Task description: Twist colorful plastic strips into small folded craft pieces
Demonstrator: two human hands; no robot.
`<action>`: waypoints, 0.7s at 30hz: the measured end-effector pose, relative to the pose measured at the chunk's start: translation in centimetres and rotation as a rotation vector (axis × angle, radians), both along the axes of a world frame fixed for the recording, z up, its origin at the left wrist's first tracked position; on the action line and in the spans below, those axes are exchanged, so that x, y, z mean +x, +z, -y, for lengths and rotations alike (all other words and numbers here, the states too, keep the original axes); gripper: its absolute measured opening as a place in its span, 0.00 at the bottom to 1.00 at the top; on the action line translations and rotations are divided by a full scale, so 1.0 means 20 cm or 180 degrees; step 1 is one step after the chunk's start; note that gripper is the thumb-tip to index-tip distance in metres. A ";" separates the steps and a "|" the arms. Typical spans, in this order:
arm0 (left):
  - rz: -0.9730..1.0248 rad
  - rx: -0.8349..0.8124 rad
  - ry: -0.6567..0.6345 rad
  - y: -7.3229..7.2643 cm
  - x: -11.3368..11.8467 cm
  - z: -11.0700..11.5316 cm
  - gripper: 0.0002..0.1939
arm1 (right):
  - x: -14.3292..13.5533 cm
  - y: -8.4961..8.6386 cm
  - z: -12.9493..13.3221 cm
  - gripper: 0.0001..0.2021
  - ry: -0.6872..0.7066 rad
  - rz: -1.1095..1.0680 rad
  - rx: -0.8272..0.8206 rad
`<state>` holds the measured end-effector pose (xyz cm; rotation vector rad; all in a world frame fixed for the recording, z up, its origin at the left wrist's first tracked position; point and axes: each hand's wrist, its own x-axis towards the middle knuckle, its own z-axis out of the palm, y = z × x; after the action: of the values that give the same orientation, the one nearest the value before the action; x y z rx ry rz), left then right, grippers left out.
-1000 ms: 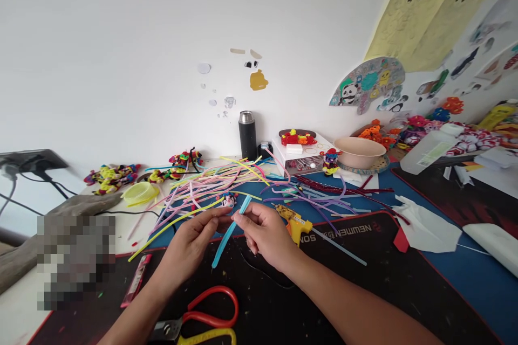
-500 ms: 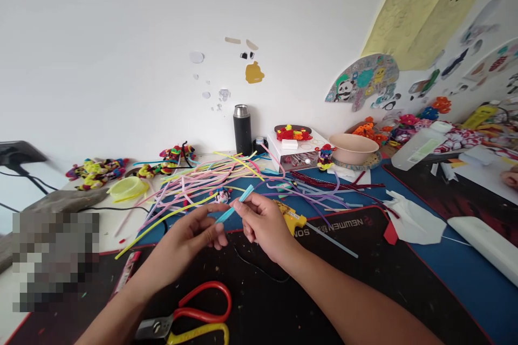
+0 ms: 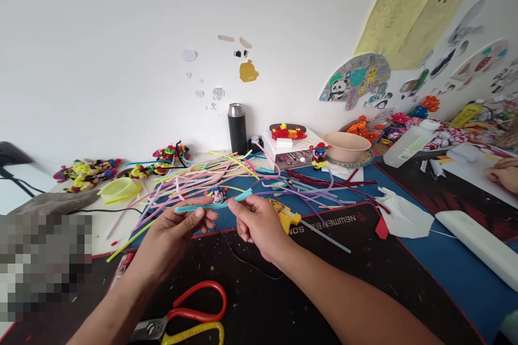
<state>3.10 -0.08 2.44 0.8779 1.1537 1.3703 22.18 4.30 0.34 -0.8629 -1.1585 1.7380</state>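
Observation:
Light blue pipe cleaners [image 3: 220, 206], bundled side by side, stretch between my two hands above the dark mat. My left hand [image 3: 182, 229] pinches the left part between thumb and fingers. Near the right end, my right hand [image 3: 254, 223] grips the bundle, and a short tip sticks out past its fingers. Below my hands lie scissors [image 3: 198, 312] with one red and one yellow handle. A yellow glue gun [image 3: 286, 218] with a clear glue stick rests just beyond my right hand. Behind is a loose pile of pink, yellow and purple pipe cleaners [image 3: 190, 178].
A black thermos [image 3: 237, 132] stands by the wall, beside a white box [image 3: 291, 143] and a beige bowl [image 3: 347, 146]. Small colourful figures [image 3: 87, 172] lie at the left. White tissue [image 3: 404, 218] lies at the right. Another person's hand [image 3: 505, 173] shows at the right edge.
My left hand has moved left and slightly down along the blue bundle, which now lies closer to level and shows more length. The view has shifted slightly to the right.

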 end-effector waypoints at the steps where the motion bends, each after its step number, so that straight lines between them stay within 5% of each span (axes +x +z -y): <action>1: -0.0046 -0.0023 0.0064 -0.01 0.00 0.00 0.25 | 0.00 0.00 0.00 0.26 0.0009 0.0013 -0.0005; 7: -0.0273 -0.0162 0.0262 -0.05 -0.01 -0.01 0.27 | 0.01 0.01 0.01 0.27 0.0061 0.0055 0.0018; 21: -0.0121 -0.0355 -0.0179 -0.08 -0.05 0.01 0.20 | 0.01 0.04 0.00 0.27 -0.0019 -0.0220 -0.0039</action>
<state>2.10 -0.20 0.75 0.8530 1.2139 1.2365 22.37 4.33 1.08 -0.8064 -1.0998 1.7581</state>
